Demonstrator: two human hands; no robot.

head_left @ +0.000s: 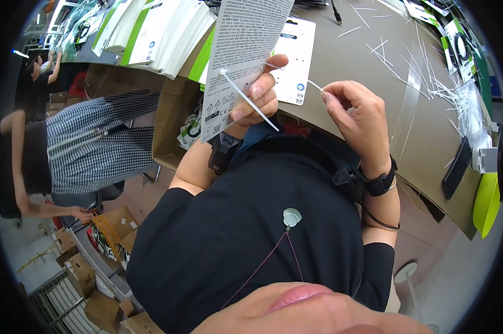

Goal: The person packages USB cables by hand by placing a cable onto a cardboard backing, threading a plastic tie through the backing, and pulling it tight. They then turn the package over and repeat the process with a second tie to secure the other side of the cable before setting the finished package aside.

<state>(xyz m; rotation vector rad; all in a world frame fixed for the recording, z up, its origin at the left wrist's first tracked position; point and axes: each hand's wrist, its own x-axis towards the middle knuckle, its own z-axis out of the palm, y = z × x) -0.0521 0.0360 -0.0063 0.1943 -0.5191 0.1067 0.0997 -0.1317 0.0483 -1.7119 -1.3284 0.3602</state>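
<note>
My left hand (261, 96) grips a printed packaging card (246, 36), held upright and tilted above the table's near edge. A white cable tie (250, 102) hangs from the card, its head against the printed side and its tail loose past my fingers. Near my left fingertips a thin white strand (273, 66) shows, partly hidden. To the right, my right hand (360, 114) pinches the end of a white cable tie (315, 84) between thumb and forefinger. The far part of that tie is hidden. Under both hands lies a white card (298, 50) with small holes.
Stacked white-and-green cards (179, 33) stand at the back left. Loose cable ties (424, 72) scatter over the table's right side, near a black phone (457, 167) and a yellow-green object (487, 203). An open cardboard box (168, 119) sits below the left edge. Another person (26, 167) is at left.
</note>
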